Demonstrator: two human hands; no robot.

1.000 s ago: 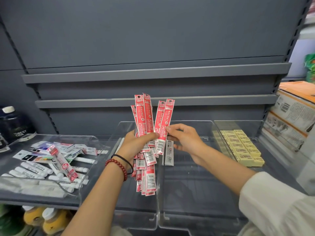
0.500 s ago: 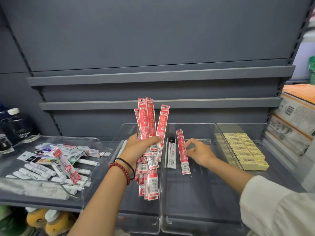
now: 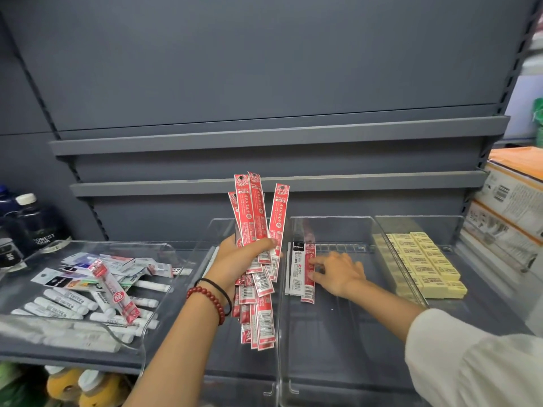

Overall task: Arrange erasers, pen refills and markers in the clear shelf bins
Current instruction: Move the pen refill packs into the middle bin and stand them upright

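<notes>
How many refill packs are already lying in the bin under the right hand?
2: a white pack by the left wall of the bin, and a red pack beside it, touched by the right hand. The bundle in the left hand may hide more.

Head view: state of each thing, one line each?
left hand: grips red refill bundle, fanned, roughly upright
right hand: open, fingertips touch single red refill
single red refill: flat in middle bin
white refill: flat beside it
erasers: neat rows, right bin
markers: loose pile, left bin
</notes>
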